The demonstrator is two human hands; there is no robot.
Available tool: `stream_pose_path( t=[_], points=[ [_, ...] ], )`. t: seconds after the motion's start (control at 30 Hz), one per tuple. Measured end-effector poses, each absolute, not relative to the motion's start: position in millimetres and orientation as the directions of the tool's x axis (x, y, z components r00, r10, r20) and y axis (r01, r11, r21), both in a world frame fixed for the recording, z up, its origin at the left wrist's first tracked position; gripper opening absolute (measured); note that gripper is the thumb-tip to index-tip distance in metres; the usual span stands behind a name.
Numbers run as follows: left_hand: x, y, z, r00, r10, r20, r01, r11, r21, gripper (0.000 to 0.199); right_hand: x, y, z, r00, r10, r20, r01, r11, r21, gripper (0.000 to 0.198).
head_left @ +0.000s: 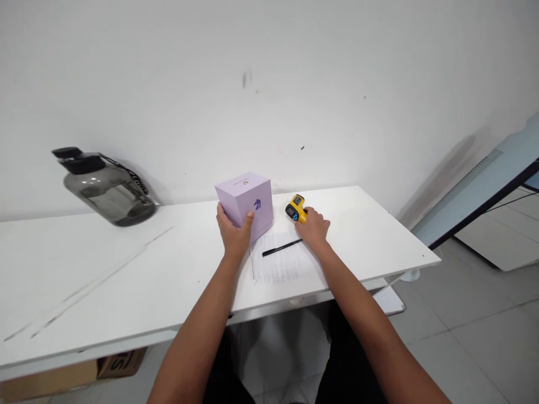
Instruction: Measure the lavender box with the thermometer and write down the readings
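A light purple box (256, 212) with a dark emblem on its front stands upright on the white table. My left hand (234, 231) is closed round its near left corner, thumb on the front face. Farther right, a yellow and black infrared thermometer gun (297, 209) is in my right hand (314, 225), whose fingers wrap its handle. Its small screen and blue buttons face me. Between my hands a black pen (282, 247) lies across a sheet of paper (275, 270) covered in faint writing. The box's underside and most of the thermometer's handle are hidden.
A large grey water bottle (112, 191) with a black lid stands on the table (168, 269) at the left, near the wall. Past the table's right edge leans a pale blue panel (475, 179). Under the table at the left is a cardboard box (122, 363).
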State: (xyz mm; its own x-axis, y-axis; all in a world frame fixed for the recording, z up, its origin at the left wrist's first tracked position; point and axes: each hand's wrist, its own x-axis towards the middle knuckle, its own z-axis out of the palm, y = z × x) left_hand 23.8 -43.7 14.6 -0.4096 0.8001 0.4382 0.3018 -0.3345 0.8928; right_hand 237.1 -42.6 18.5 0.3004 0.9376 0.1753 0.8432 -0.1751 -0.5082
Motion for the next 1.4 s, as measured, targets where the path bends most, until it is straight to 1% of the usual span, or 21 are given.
stream_pose_path(
  t=[0.17, 0.27, 0.4, 0.5, 0.7, 0.97, 1.17, 1.4],
  points=[
    [24.0, -42.4, 14.0, -0.409, 0.790, 0.456, 0.291, -0.360, 0.886, 0.104, 237.3, -42.7, 17.0, 0.288, 0.942, 0.173, 0.850, -0.168, -0.500, 0.050],
    [24.6, -43.1, 14.9, -0.410, 0.784, 0.466, 0.309, -0.361, 0.880, 0.106, 237.0, -42.8, 15.4, 0.283, 0.942, 0.182, 0.864, -0.168, -0.475, 0.050],
    [25.0, -44.0, 14.8, -0.407, 0.788, 0.461, 0.313, -0.354, 0.881, 0.102, 236.3, -43.4, 15.0, 0.272, 0.945, 0.180, 0.885, -0.172, -0.433, 0.048],
    [24.3, -43.3, 13.5, -0.410, 0.767, 0.493, 0.338, -0.375, 0.863, 0.104, 236.4, -43.8, 15.7, 0.274, 0.948, 0.164, 0.892, -0.187, -0.412, 0.048],
    [23.6, -41.3, 9.6, -0.400, 0.764, 0.506, 0.304, -0.410, 0.860, 0.103, 237.8, -44.7, 15.9, 0.248, 0.958, 0.147, 0.915, -0.181, -0.362, 0.048],
    [22.7, -40.2, 6.9, -0.398, 0.758, 0.517, 0.286, -0.433, 0.855, 0.100, 238.1, -44.6, 14.1, 0.230, 0.960, 0.162, 0.922, -0.161, -0.352, 0.046],
    [23.2, -39.7, 6.8, -0.400, 0.758, 0.515, 0.283, -0.432, 0.856, 0.102, 236.8, -44.3, 14.0, 0.228, 0.960, 0.163, 0.919, -0.156, -0.363, 0.050],
    [22.5, -39.2, 7.0, -0.409, 0.760, 0.505, 0.265, -0.431, 0.863, 0.102, 231.2, -49.0, 14.4, 0.210, 0.956, 0.205, 0.943, -0.142, -0.302, 0.048]
  ],
)
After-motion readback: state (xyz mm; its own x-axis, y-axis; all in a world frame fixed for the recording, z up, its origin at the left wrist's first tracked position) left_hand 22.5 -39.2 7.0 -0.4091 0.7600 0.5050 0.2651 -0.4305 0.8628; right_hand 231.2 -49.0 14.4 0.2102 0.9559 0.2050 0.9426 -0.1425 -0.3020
